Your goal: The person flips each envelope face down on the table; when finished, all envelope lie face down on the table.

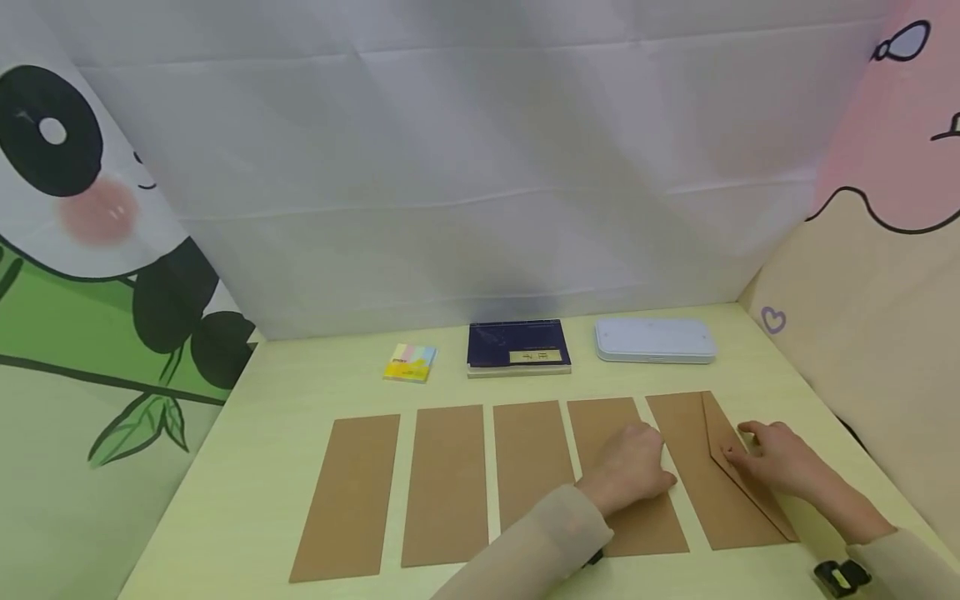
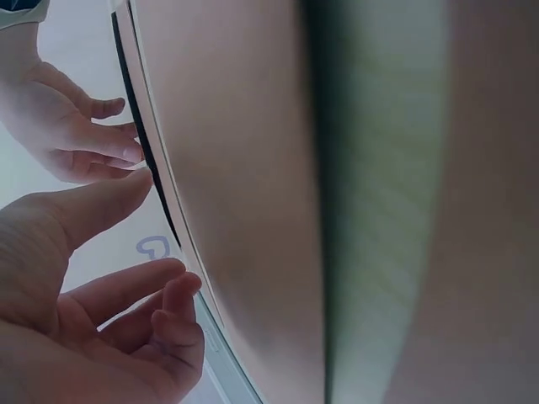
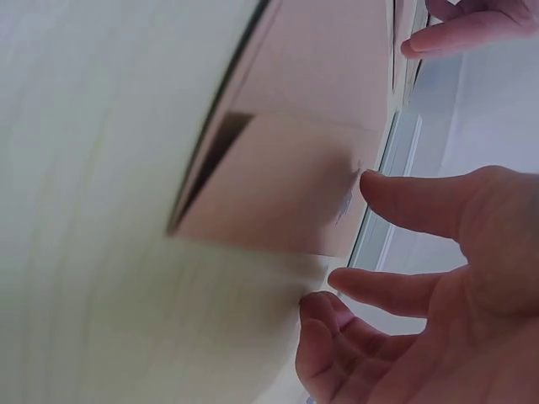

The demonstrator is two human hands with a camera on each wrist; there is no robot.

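Several brown kraft envelopes lie in a row. My left hand (image 1: 630,467) is over the one second from the right (image 1: 637,533); in the left wrist view its thumb (image 2: 109,206) stands apart from its loosely bent fingers (image 2: 135,295), with nothing between them. The rightmost envelope (image 1: 690,475) has its pointed flap (image 1: 750,492) along the right side. My right hand (image 1: 783,458) is at this flap, thumb tip right at its surface. In the right wrist view the flap (image 3: 269,185) lifts slightly at one corner, and the fingers (image 3: 387,290) curve loosely beside the envelope.
Left of my hands lie more brown envelopes (image 1: 446,492). Along the back of the table (image 1: 247,500) are a sticky-note pad (image 1: 410,362), a dark blue book (image 1: 517,346) and a pale blue tin case (image 1: 655,340). A white cloth (image 1: 465,167) hangs behind, with printed panels at both sides.
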